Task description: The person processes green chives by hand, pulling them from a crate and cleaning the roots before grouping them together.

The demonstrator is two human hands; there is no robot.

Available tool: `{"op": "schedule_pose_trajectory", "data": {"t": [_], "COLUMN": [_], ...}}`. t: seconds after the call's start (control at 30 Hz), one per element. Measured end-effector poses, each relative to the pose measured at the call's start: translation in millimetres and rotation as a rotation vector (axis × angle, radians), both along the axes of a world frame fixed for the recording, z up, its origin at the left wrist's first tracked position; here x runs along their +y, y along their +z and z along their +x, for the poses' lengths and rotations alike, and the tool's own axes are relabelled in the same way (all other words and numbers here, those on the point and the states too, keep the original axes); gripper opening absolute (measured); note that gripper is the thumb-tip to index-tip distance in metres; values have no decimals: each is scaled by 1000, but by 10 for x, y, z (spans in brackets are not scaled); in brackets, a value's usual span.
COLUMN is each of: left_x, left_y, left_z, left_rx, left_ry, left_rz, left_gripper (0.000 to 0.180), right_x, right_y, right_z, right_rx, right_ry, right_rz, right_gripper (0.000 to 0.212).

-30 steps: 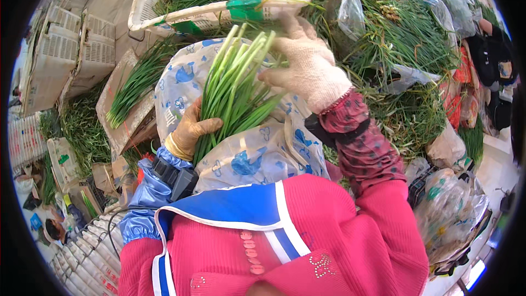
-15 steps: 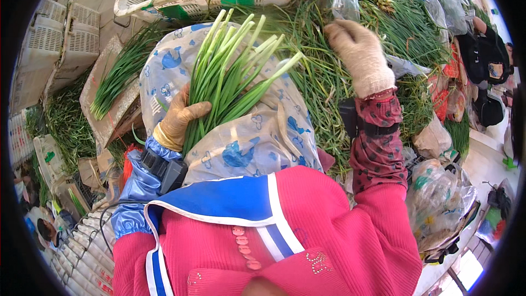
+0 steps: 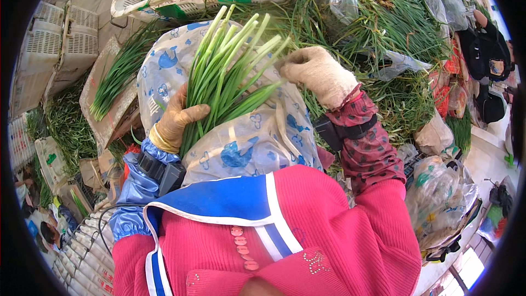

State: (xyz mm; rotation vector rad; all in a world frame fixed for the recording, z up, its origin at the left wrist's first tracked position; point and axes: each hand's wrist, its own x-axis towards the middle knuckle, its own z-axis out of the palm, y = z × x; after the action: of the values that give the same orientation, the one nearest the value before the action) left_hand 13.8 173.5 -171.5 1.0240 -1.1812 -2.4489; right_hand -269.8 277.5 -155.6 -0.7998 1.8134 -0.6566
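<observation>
My left hand [image 3: 178, 118], in a tan rubber glove, is closed round the lower part of a bunch of garlic chives [image 3: 222, 71]. Their pale stalk ends point up and away from me, fanned out. My right hand [image 3: 315, 74], in a cream knit glove, is at the right side of the fan. Its fingers are pinched together at the end of an outer stalk; the fingertips are partly blurred. Beneath the bunch, a whitish plastic sheet with blue prints [image 3: 241, 151] covers my lap.
A white plastic crate [image 3: 186, 0] of greens stands ahead. Loose chives [image 3: 394, 27] are heaped at the far right, with clear plastic bags [image 3: 342, 0] among them. To the left, another bunch [image 3: 118, 79] lies on a board [image 3: 104, 55], near pale crates [image 3: 76, 38]. Bulging plastic bags [image 3: 435, 192] sit right.
My right hand has come left and nearer, from over the loose heap to the edge of the held bunch. My left hand keeps its hold, almost unmoved.
</observation>
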Motion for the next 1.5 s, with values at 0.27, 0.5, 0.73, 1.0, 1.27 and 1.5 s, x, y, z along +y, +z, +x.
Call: {"op": "schedule_pose_trajectory", "data": {"t": [0.27,0.5,0.73,1.0,1.27,1.5], "left_x": [-38,-59,-105,-195,-270,-418], "left_y": [108,68,43,87,117,149], "left_z": [-57,-49,-103,-99,-236,-454], "left_rx": [-1,-53,10,45,26,-126], "left_ry": [-16,-2,77,94,-261,-341], "left_rz": [-56,-62,54,105,-75,-523], "left_gripper": [59,59,64,61,72,43], "right_x": [1,-102,-126,448,-271,-545], "right_y": [-103,398,335,-222,-357,75], "right_z": [-456,180,480,-192,369,379], "right_rx": [112,-15,4,350,-1118,-1017], "right_ry": [-578,-114,431,284,-214,-147], "right_rz": [-363,-297,-310,93,-748,-685], "right_gripper": [18,37,22,64,99,59]}}
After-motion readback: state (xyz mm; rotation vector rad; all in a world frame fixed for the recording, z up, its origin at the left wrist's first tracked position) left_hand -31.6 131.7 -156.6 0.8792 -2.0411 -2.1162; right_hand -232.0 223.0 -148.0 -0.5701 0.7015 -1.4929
